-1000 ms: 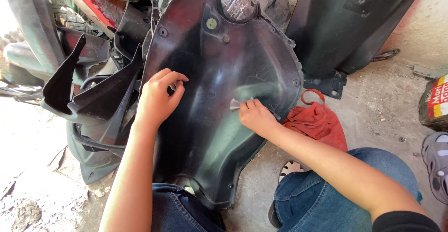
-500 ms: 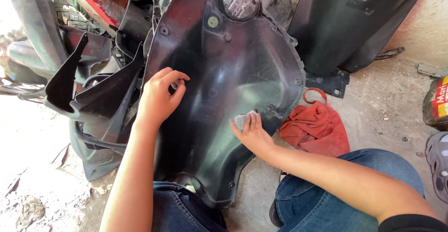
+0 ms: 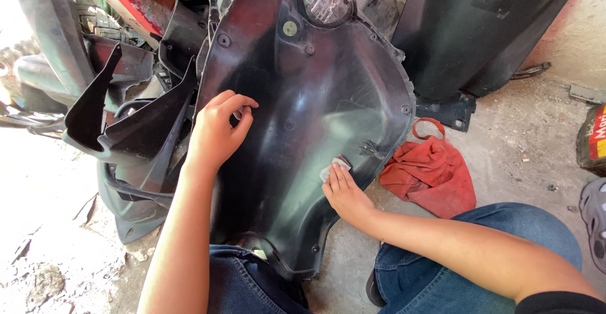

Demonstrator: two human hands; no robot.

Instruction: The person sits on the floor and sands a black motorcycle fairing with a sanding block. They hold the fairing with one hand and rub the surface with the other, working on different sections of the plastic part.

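A large black plastic scooter body panel [image 3: 315, 99] lies inner side up between my knees. My left hand [image 3: 218, 131] rests on its left part, fingers curled and gripping the panel's edge. Pressed against the panel's lower right rim, my right hand [image 3: 344, 194] holds a small grey pad [image 3: 331, 167] under its fingertips. A clear headlight lens [image 3: 325, 0] sits in the panel's top opening.
A red rag [image 3: 429, 172] lies on the concrete to the right of the panel. More black fairing pieces [image 3: 136, 137] are piled at left, and another large black panel [image 3: 486, 30] stands at the upper right. A sandal [image 3: 593, 216] shows at the right edge.
My right hand has slid down and slightly left along the panel with the small pad, from the middle right to the lower rim. My left hand stayed put.
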